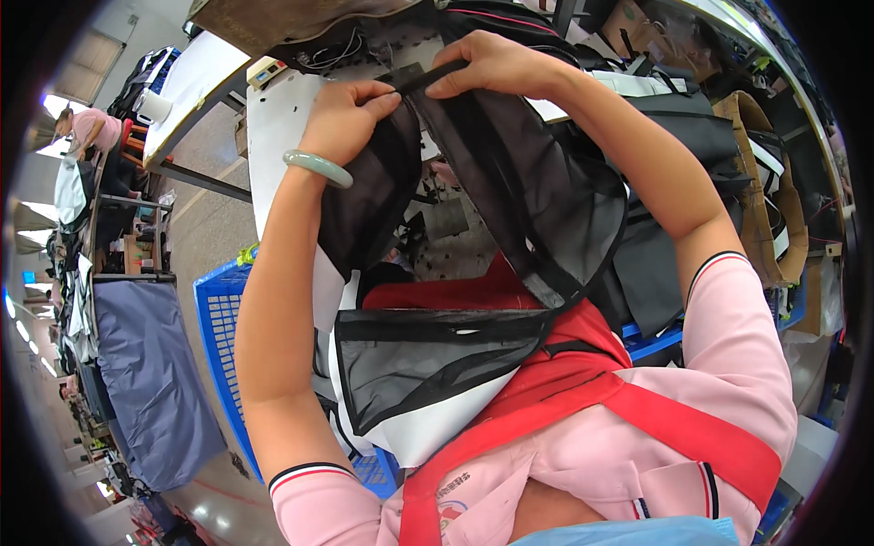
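A black mesh fabric piece [510,173] with dark binding along its edges hangs in a loop from both my hands. My left hand [350,114] pinches one part of its top band. Close beside it, my right hand [487,68] grips the same dark band between thumb and fingers. The two hands are slightly apart at the far edge of the worktable, beneath the sewing machine. The lower part of the mesh [437,355] drapes over my lap, over white material [455,428] and my red apron [583,337].
A brown machine body [291,23] stands at the top, above the white tabletop [282,127]. Blue plastic baskets [218,318] flank my lap. Black fabric pieces [674,127] lie at the right, near an open cardboard box [751,173]. Another person [100,132] works at far left.
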### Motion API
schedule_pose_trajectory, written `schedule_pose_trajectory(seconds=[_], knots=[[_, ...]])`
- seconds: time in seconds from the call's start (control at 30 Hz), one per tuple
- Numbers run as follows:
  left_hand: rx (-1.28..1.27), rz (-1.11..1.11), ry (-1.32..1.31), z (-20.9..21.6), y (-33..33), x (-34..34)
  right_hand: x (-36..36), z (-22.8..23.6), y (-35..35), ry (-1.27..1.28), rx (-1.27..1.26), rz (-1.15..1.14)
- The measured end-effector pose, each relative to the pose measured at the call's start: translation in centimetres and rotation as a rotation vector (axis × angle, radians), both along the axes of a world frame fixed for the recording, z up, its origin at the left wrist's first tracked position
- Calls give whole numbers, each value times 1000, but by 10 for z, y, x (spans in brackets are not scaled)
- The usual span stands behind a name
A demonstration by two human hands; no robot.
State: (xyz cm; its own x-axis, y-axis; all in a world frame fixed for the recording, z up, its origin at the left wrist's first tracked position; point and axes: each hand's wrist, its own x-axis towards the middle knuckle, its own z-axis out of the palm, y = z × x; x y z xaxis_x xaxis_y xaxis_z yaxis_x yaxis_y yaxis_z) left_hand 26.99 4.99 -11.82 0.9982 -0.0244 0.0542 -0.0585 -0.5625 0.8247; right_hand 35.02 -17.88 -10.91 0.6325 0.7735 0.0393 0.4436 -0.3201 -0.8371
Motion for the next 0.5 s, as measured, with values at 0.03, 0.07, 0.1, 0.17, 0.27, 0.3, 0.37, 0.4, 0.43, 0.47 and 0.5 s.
schedule_pose_trajectory(seconds=[0.03,0.07,0.1,0.17,0.27,0.3,0.37,0.4,0.43,0.47,0.5], knots=[[17,13,7,-1,1,3,2,-2,1,3,8,-2],[35,26,14,-2,2,5,5,-4,2,7,16,-3],[52,41,17,-1,2,7,8,-5,4,6,24,-1],[40,55,-3,-3,6,12,14,-6,8,27,32,-15],[60,52,-19,-5,12,19,20,-9,12,84,49,-11],[71,49,-23,-6,13,23,20,-7,12,99,42,-25],[106,39,-44,-4,17,28,20,-2,12,130,28,-51],[121,25,-52,-2,16,31,24,-4,13,185,36,-54],[114,27,-53,-2,17,35,32,-3,14,201,121,-47],[107,29,-53,-2,19,38,37,-3,14,242,108,-42],[99,35,-51,-2,21,39,37,-2,15,286,93,-34]])
